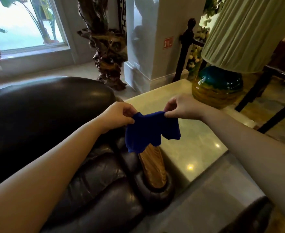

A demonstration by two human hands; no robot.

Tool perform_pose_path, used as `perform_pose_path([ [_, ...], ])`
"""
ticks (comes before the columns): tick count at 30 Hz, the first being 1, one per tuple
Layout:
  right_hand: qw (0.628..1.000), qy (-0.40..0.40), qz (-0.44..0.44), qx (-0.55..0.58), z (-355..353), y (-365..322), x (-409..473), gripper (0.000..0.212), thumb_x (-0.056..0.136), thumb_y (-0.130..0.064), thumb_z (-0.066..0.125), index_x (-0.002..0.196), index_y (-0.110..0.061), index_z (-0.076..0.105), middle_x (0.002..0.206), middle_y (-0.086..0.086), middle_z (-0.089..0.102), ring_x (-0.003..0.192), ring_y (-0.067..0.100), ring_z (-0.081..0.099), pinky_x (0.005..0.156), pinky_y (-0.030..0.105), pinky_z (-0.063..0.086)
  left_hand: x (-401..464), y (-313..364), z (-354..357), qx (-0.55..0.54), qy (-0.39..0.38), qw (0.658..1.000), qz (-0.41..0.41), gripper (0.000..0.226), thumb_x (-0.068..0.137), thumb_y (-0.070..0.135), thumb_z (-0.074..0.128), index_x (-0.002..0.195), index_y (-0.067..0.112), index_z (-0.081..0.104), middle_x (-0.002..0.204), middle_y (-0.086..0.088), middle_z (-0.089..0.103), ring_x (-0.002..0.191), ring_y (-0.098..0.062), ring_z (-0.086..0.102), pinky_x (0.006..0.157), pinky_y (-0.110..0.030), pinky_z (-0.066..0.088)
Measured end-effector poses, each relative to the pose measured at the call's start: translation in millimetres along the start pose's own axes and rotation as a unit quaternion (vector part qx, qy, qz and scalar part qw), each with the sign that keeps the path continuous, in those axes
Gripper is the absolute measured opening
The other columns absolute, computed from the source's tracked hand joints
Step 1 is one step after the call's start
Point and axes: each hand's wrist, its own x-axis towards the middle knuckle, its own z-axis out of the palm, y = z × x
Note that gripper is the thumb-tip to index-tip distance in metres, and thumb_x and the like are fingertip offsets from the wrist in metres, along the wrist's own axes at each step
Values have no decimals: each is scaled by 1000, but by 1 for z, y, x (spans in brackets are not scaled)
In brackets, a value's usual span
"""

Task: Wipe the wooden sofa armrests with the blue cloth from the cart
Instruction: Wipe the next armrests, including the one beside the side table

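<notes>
A blue cloth [148,130] hangs stretched between both hands in the middle of the view. My left hand [117,116] pinches its left top corner and my right hand [182,107] pinches its right top corner. Directly under the cloth runs the wooden armrest [153,167] of a dark leather sofa [46,118]; the cloth's lower edge covers the armrest's far end, and I cannot tell whether they touch. No cart is in view.
A glossy stone side table [193,148] stands right of the armrest and carries a teal and amber lamp base [217,88] with a pleated shade [239,31]. A carved wood sculpture [106,47] and a white pillar [141,39] stand behind the sofa.
</notes>
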Motion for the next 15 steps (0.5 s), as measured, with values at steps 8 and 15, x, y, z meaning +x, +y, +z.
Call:
perform_pose_path([
  [8,998,-53,-14,11,26,76,26,12,77,-18,66,87,-15,71,78,-4,68,75,9,64,66,23,52,29,-32,69,-10,40,998,-53,30,74,-6,65,79,24,65,77,3,68,75,-8,65,74,-24,53],
  [15,992,-88,66,58,111,149,19,16,71,-17,68,67,-31,64,64,-17,63,61,-6,58,56,7,42,30,-109,153,-20,18,994,-107,26,74,-1,63,88,21,67,84,7,68,80,-1,62,66,-6,48],
])
